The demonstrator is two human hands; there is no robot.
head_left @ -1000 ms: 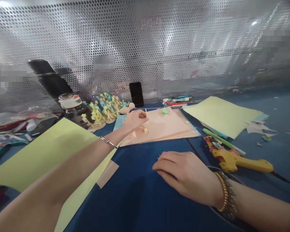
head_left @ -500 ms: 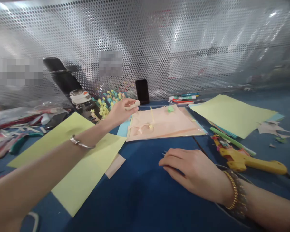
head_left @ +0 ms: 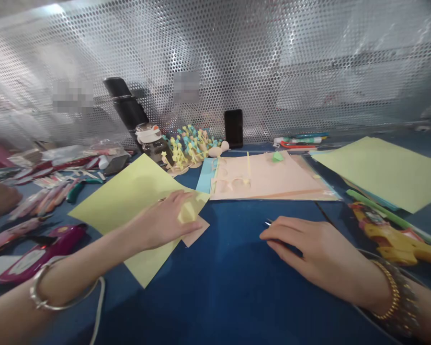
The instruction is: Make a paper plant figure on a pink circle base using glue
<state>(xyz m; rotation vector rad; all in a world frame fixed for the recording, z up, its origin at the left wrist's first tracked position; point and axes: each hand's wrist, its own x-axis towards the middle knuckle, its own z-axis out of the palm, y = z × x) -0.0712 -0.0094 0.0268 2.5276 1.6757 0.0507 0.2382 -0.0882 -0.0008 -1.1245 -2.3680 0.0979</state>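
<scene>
My left hand (head_left: 165, 218) hovers over a yellow sheet of paper (head_left: 129, 191), palm down, with thumb and fingers apart. Light yellow shows in the gap between them; whether it is a loose piece or the sheet beneath, I cannot tell. Under the fingertips is a small beige paper piece (head_left: 198, 233). My right hand (head_left: 305, 244) rests on the blue table with its fingers closed around tweezers (head_left: 268, 222), of which only the thin metal points show. Behind them lies a stack of pale pink sheets (head_left: 266, 179) with a green scrap (head_left: 277, 156) on top.
A pale rounded piece (head_left: 219, 149) lies beside several small paper flowers (head_left: 190, 146) and a jar (head_left: 153, 143). A phone (head_left: 233, 127) leans against the perforated metal panel. At right are more paper (head_left: 384, 167) and a yellow glue gun (head_left: 398, 244). Another person's hand (head_left: 0, 199) shows far left.
My left hand has let go of the pale rounded piece near the flowers and drawn back over the yellow sheet. The view has swung left. My right hand keeps its grip.
</scene>
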